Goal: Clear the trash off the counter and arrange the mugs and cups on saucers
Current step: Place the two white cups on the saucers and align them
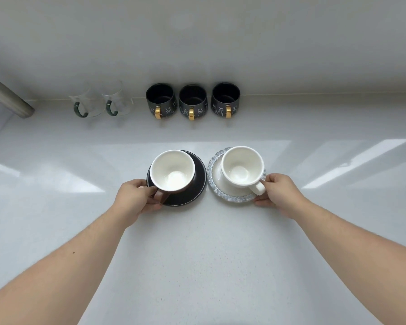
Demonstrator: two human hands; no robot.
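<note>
A brown cup with a white inside (172,171) stands on a black saucer (195,193) at the counter's middle. My left hand (136,198) grips this saucer's left rim next to the cup's brown handle. Right beside it, a white cup (242,166) sits on a white saucer with a scalloped glass-like edge (215,181). My right hand (279,193) holds that saucer's right rim, fingers by the cup's handle. Along the back wall stand three black mugs with gold handles (192,102) and two clear glass cups with green handles (99,102).
A grey metal pipe (7,97) slants down to the white counter (197,254) at the back left. The back wall rises just behind the row of mugs.
</note>
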